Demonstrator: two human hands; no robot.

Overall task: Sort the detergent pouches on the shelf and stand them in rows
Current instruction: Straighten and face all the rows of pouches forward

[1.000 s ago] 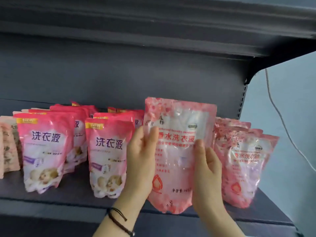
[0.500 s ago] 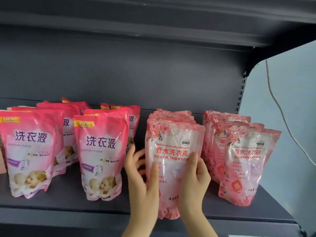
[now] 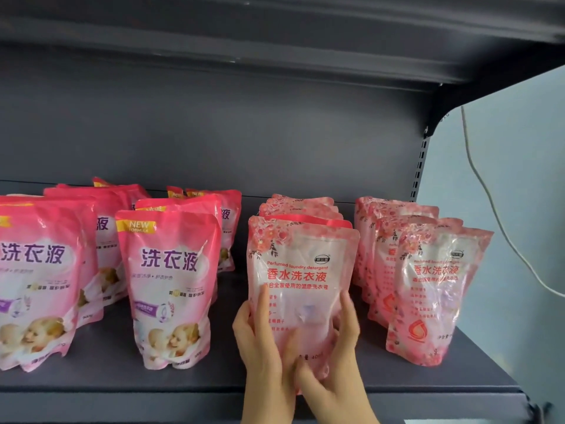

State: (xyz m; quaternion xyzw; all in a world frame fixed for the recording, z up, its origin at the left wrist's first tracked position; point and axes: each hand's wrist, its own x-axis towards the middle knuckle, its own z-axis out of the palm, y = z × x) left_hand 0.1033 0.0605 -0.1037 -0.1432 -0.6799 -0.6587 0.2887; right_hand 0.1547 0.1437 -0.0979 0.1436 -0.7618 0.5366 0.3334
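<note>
The dark shelf (image 3: pixel 101 377) is carrying four front-to-back rows. Two rows of deep-pink pouches (image 3: pixel 171 289) are standing on the left. One floral row (image 3: pixel 301 206) is standing in the middle and a second floral row (image 3: pixel 434 295) on the right.

The step in hand looks like seating one more floral pouch (image 3: pixel 301 270) at the front of the middle row. The pouch is standing upright just ahead of its neighbours. The left hand (image 3: pixel 260 341) is clamping its left edge, thumb on the face. The right hand (image 3: pixel 339 362) is gripping its lower right side. The hands are hiding the base, so I cannot tell whether it is sitting flat.

The next move probably calls for pressing the base down square. After that, both grips should let go gently, since a soft pouch is liable to slump forward.

The deep-pink pouches are showing "洗衣液" in large purple characters under a yellow banner (image 3: pixel 136 226) reading "NEW FORMULA". The floral pouches are showing "香水洗衣液" in red, with "Perfumed laundry detergent" above it. The finer print and the small oval logo are reading too blurred to make out.
</note>
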